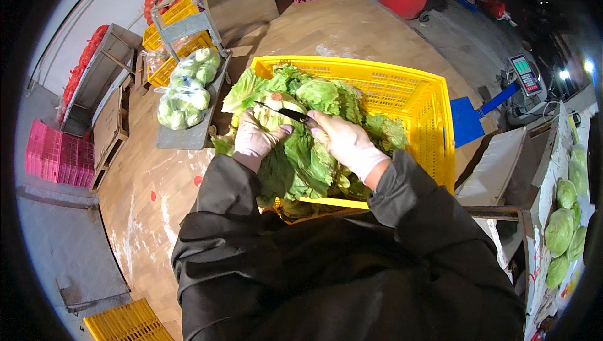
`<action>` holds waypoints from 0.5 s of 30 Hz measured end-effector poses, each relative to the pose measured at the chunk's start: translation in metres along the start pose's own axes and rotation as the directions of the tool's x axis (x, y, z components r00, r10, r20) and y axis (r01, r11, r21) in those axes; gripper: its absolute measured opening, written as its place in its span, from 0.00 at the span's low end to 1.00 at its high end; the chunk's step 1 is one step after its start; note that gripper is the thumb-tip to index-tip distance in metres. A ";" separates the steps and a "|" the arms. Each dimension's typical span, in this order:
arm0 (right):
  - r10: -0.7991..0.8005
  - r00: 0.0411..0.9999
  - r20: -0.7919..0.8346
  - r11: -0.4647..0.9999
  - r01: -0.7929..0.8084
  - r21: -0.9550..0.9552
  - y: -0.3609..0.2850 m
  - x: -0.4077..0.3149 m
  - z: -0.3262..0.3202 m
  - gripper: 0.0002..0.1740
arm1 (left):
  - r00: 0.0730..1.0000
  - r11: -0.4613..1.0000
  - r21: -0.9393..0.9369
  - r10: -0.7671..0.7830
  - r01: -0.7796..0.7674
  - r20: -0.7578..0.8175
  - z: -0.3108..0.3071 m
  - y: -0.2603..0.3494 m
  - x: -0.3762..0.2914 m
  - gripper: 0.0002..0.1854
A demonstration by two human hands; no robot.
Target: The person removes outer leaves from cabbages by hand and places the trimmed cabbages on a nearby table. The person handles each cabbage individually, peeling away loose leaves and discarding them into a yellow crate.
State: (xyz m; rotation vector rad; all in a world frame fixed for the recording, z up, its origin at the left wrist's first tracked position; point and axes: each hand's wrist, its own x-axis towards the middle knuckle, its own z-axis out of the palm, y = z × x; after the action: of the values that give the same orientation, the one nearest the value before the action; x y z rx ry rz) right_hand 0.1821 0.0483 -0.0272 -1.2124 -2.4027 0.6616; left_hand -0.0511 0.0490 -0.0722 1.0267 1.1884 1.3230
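Note:
My gloved left hand grips a head of lettuce from its left side. The cut, brownish stem end of that head faces up. In my gloved right hand is a knife with a dark blade, which points left across the head just below the stem. Whether the edge touches the leaves I cannot tell. Beneath and around both hands, loose green lettuce leaves fill the left part of a yellow plastic crate. Some leaves hang over the crate's near rim.
A platform hand truck at left carries bagged green vegetables. Beyond the crate's right side is a blue platform scale with a display. Several lettuce heads lie on a surface at far right. Pink crates stand at far left.

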 end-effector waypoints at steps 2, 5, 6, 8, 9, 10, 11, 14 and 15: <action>0.095 0.995 -0.027 0.992 -0.092 0.082 -0.003 0.014 0.000 0.18 | 0.993 0.897 0.428 0.116 -0.116 0.025 0.002 -0.006 0.004 0.49; 0.364 0.932 -0.005 0.931 -0.363 0.030 0.001 0.050 0.000 0.19 | 0.975 0.569 0.819 0.216 -0.077 -0.058 0.004 -0.018 -0.009 0.59; 0.353 0.935 -0.035 0.934 -0.350 0.065 0.005 0.051 0.002 0.20 | 0.979 0.661 0.750 0.169 -0.029 -0.111 0.003 -0.020 -0.016 0.61; 0.456 0.890 -0.013 0.876 -0.446 0.181 0.015 0.046 0.004 0.21 | 0.979 0.756 0.647 0.192 -0.101 -0.073 0.000 -0.022 -0.033 0.65; 0.505 0.860 0.074 0.833 -0.508 0.221 0.021 0.037 0.002 0.23 | 0.982 0.734 0.679 0.148 -0.029 -0.119 -0.001 -0.022 -0.041 0.65; 0.483 0.871 0.088 0.843 -0.489 0.223 0.025 0.027 -0.001 0.23 | 0.978 0.735 0.673 0.190 -0.083 -0.087 -0.001 -0.022 -0.047 0.65; 0.504 0.856 0.112 0.833 -0.517 0.197 0.027 0.017 -0.006 0.24 | 0.976 0.727 0.681 0.199 -0.089 -0.085 -0.001 -0.021 -0.053 0.64; 0.550 0.807 0.217 0.773 -0.590 0.234 0.024 -0.027 -0.036 0.25 | 0.984 0.807 0.584 0.164 -0.092 -0.071 0.000 -0.013 -0.056 0.64; 0.523 0.808 0.272 0.753 -0.587 0.295 0.021 -0.044 -0.048 0.25 | 0.989 0.870 0.487 0.129 -0.080 -0.068 0.002 -0.011 -0.054 0.65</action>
State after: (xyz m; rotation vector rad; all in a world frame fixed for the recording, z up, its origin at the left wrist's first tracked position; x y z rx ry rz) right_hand 0.2450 0.0350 -0.0048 -1.7657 -1.8791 1.3803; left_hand -0.0427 -0.0048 -0.0809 1.4104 1.6095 1.1925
